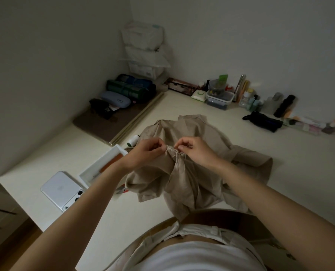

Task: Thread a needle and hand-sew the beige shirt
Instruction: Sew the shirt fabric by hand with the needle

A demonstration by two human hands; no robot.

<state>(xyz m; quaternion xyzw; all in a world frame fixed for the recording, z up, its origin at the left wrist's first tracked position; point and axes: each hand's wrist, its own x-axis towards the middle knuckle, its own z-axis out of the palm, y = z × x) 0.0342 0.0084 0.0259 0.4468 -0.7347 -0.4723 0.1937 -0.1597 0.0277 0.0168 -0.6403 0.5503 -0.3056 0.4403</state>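
The beige shirt point(192, 178) lies crumpled on the white table point(280, 153), with a bunched fold lifted between my hands. My left hand point(149, 151) pinches that raised fold from the left. My right hand point(194, 149) pinches at the same fold from the right, fingertips curled together; a thin pale thread shows below them, and the needle itself is too small to make out. A white thread spool point(133, 140) lies just left of the shirt.
A white tray point(102, 167) with an orange-handled tool sits at the left, a phone point(62, 190) in front of it, small red-handled scissors point(121, 190) by the shirt's edge. Containers and bottles point(219, 96) line the back wall; a black pouch point(264, 121) lies at right.
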